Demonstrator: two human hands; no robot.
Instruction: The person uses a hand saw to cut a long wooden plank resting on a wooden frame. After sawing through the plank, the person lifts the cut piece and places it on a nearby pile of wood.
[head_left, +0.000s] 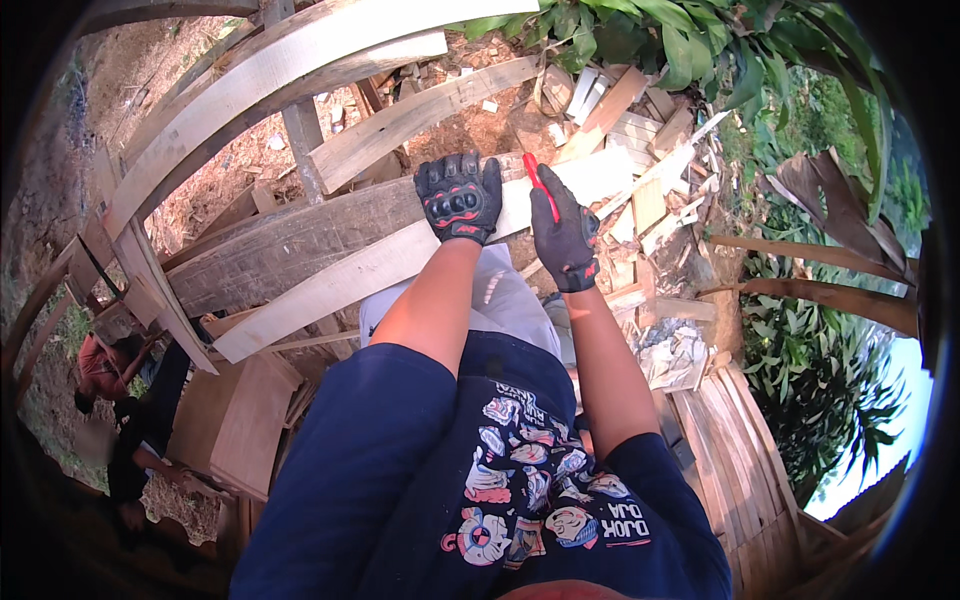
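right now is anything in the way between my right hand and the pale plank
Nothing visible. Your right hand, holding a red tool, is over the pale plank toward its right end; your left hand is farther left, not between them.

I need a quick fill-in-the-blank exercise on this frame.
The black-gloved right hand holds a slim tool coloured ____.
The black-gloved left hand lies palm ____ over a weathered brown wooden beam.
The printed T-shirt is dark ____.
Long green leaves hang at the picture's upper ____.
Missing words: red; down; blue; right.
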